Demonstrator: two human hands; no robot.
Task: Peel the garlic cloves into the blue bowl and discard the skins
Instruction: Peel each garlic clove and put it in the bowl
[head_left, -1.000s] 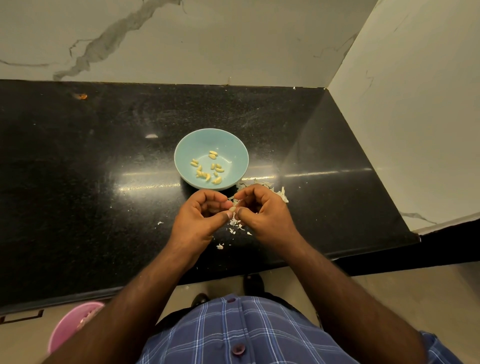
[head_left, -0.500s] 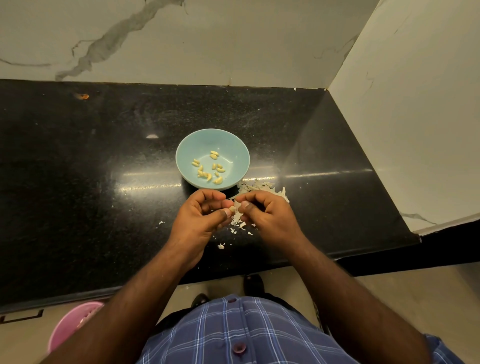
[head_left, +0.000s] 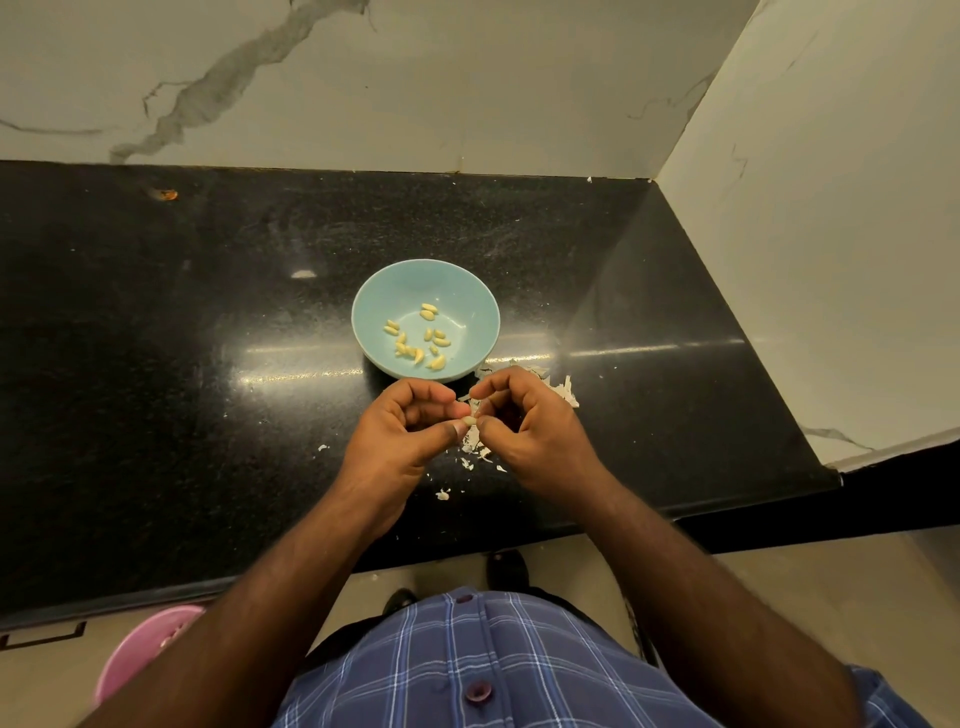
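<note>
Pinching one small pale garlic clove (head_left: 470, 420) between them, the left hand (head_left: 400, 436) and right hand (head_left: 530, 423) meet just in front of the blue bowl (head_left: 470, 291) — peeled yellowish cloves (head_left: 418, 338) scattered inside, papery skins (head_left: 563, 389) beside it.
</note>
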